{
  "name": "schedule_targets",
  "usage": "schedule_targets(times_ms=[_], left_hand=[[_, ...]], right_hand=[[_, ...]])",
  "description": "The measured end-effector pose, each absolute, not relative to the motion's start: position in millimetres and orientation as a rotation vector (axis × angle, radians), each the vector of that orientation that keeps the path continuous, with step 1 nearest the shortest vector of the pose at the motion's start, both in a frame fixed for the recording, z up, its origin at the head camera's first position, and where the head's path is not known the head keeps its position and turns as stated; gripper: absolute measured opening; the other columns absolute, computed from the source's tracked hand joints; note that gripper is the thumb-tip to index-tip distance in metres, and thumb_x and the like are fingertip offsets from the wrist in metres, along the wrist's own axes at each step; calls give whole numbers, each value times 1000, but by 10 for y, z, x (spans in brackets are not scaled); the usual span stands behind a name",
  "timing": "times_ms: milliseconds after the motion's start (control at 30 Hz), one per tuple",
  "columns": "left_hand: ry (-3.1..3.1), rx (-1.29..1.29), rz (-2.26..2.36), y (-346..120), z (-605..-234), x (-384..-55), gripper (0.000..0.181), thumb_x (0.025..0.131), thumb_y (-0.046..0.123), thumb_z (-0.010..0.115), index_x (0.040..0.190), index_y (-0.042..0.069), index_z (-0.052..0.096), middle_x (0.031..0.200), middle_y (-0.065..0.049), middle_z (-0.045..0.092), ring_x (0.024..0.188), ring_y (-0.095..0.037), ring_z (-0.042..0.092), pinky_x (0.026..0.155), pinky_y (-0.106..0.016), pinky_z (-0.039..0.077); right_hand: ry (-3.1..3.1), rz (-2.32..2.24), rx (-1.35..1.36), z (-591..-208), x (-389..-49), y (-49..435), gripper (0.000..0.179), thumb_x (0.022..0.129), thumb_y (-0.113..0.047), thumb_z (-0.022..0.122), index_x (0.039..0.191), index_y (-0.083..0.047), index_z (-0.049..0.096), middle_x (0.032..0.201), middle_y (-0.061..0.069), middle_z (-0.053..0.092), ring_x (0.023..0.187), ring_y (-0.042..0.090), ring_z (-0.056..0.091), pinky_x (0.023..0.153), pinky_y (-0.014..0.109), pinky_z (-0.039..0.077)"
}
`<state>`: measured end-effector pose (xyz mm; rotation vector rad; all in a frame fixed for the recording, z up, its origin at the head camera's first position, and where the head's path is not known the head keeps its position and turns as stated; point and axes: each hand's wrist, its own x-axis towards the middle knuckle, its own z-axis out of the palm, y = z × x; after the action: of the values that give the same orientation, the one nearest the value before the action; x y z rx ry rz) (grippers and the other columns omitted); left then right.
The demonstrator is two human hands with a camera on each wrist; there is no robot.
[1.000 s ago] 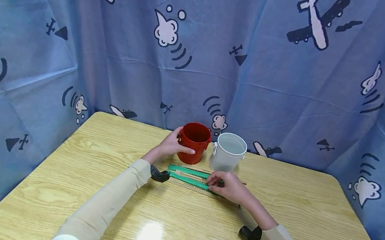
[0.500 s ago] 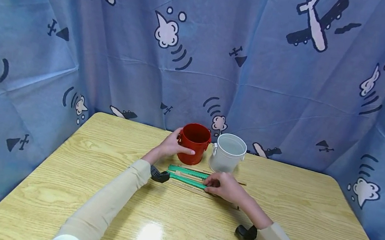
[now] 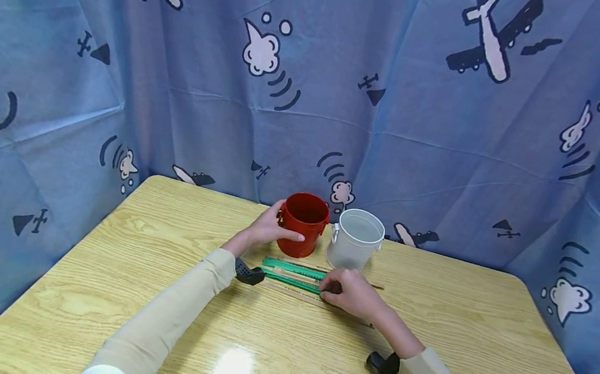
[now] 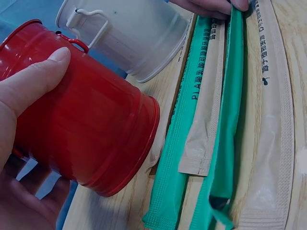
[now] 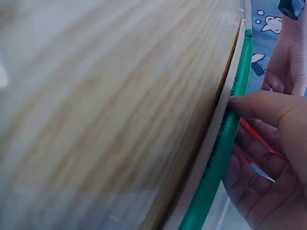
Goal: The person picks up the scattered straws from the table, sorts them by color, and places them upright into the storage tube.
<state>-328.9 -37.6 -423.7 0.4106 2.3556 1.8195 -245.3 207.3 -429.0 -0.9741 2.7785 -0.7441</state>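
My left hand [image 3: 266, 225] holds a red bucket [image 4: 96, 115] that stands on the table, its thumb across the front and its fingers round the far left side. The right hand [image 3: 351, 291] pinches the nearer of two green paper-wrapped straws [image 4: 229, 96] between thumb and fingers. This wrapper stands tipped on its edge. A second green-wrapped straw [image 4: 176, 143] lies just behind it, with a short beige wrapper [image 4: 204, 129] between them. On the near side lies another beige wrapper [image 4: 273, 143]. The right fingers cover the straws' right ends in the head view.
A white bucket [image 3: 351, 248] with side handles stands right of the red one. Another beige strip [image 4: 160, 139] lies behind the green wrappers. Blue printed cloth [image 3: 311, 89] hangs beyond the back edge of the wooden table [image 3: 163, 221].
My right hand has shifted slightly left along the straws and its fingertips have closed on the nearer green wrapper, which has tipped onto its edge. The left hand and both buckets stay put.
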Motion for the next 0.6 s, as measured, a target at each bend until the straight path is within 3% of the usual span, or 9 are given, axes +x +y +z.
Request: schedule_targets(times_ms=[600], left_hand=[[2384,388,1818,-392,-4237,-3281,86,72,19,85,143,13,37,141,-6,48,126,-26,46,101,-45,47]], right_hand=[[2773,-795,-868,-4139,-2358,2227,4,86,-14,71,84,-10,69,79,-8,65,73,1,55,66,20,49]])
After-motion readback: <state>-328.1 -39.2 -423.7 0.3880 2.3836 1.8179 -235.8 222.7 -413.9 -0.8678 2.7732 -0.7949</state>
